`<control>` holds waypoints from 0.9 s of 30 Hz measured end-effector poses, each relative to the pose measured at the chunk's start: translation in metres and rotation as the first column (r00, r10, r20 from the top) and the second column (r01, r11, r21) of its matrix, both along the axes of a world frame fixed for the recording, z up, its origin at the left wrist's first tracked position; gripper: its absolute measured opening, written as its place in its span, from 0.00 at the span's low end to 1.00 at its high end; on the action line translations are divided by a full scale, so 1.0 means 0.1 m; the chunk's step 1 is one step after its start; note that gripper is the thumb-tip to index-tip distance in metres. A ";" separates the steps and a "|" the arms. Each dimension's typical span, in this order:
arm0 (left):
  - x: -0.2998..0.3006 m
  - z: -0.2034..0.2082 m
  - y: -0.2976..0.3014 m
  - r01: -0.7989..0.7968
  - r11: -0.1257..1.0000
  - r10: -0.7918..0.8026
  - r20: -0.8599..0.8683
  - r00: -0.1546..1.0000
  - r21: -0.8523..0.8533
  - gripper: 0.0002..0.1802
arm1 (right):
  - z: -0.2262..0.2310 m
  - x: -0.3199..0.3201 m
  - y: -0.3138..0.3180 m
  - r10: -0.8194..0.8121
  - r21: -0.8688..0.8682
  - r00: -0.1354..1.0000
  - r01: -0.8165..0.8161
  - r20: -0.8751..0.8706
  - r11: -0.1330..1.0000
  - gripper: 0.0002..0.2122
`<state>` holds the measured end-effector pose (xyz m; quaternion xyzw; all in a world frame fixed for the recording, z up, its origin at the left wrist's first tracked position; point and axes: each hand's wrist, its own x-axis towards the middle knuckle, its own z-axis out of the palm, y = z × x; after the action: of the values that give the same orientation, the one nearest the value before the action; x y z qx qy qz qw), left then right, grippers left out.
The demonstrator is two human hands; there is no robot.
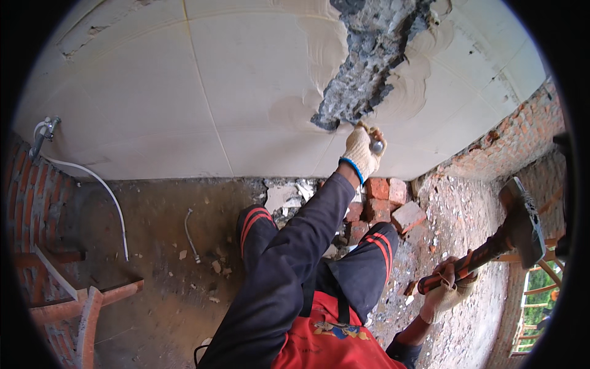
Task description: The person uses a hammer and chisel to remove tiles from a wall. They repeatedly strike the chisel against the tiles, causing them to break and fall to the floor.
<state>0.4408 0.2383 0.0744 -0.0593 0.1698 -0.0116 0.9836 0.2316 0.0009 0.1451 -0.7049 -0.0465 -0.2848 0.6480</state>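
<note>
My left hand (361, 152), in a cream knitted glove with a blue cuff, is wrapped round a chisel (377, 147). Only the chisel's round metal end shows; the fist hides most of its shaft. The fist is at the lower end of a rough grey broken strip (369, 67) in the tiled wall (258, 80). Whether the tip touches the wall is hidden. Off to the right, my right hand (447, 294), also gloved, grips the black and orange handle of a hammer (522, 224). The hammer's heavy dark head is raised, away from the chisel.
Red bricks (387, 200) and broken tile pieces (286, 195) lie at the wall's foot, beyond my knees. A white hose (104, 178) hangs from a tap (46, 132) at left. A short hose (192, 237) lies on the floor. Rusty metal frames (89, 301) stand lower left.
</note>
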 end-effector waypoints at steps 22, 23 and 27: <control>0.15 -0.04 0.03 -0.259 0.793 0.158 0.225 0.961 0.551 0.08 | -0.46 0.70 0.81 0.256 -0.451 0.875 -0.439 -0.410 0.777 0.09; 0.15 -0.04 0.06 -0.226 0.955 0.182 0.225 0.957 0.190 0.09 | -0.47 0.67 0.81 0.228 -0.488 0.890 -0.413 -0.394 0.769 0.09; 0.08 0.04 0.09 -0.142 0.989 0.143 0.029 0.989 -0.031 0.12 | -0.21 0.39 0.67 0.417 -0.042 0.763 -0.500 -0.493 0.865 0.07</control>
<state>0.4492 0.2476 0.0781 -0.0852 0.1497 0.0554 0.9835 0.2708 0.0678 0.1237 -0.7718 -0.0841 0.0666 0.6267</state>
